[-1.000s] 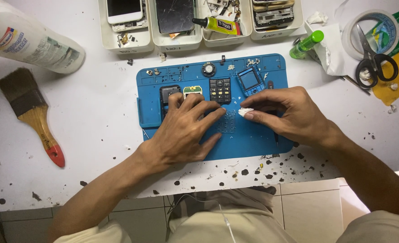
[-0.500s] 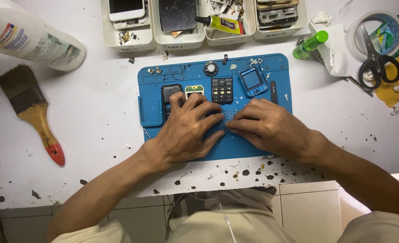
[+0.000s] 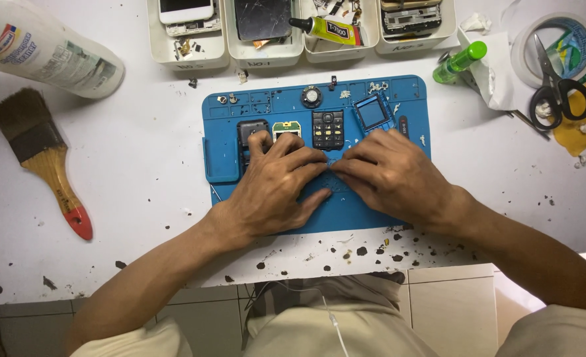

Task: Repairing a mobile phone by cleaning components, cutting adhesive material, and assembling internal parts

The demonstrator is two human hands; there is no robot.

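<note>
both your hands sit palm down on the blue work mat point(image 3: 240, 112), fingertips meeting near the mat's centre. your left hand point(image 3: 276, 185) is spread flat, fingers half curled, tips pressing the mat just below the small circuit board point(image 3: 286, 127); whether it pinches anything, cannot tell. your right hand point(image 3: 392, 175) is flat too, fingers bunched toward 9 o'clock, touching the left fingertips; what's under them is hidden.

on the mat at 12 o'clock from your hands: black phone part point(image 3: 247, 129) partly under the left index finger, the circuit board beside it, black keypad point(image 3: 327, 129), then the blue-framed screen piece point(image 3: 372, 112) tilted at about 1 o'clock. a round black part point(image 3: 311, 97) sits above the keypad near the mat's top edge.

further out at 12 o'clock, white trays point(image 3: 187, 56) hold phone pieces, and a yellow glue tube point(image 3: 329, 30) lies across one. at 2 o'clock a green-capped bottle point(image 3: 461, 61), then scissors point(image 3: 557, 86) on a tape roll point(image 3: 524, 39). at 9 o'clock a paintbrush point(image 3: 41, 155) with a red-tipped handle lies on the white desk point(image 3: 141, 165), and at 10 o'clock a white bottle point(image 3: 41, 49) lies on its side. black specks dot the desk near its front edge.
</note>
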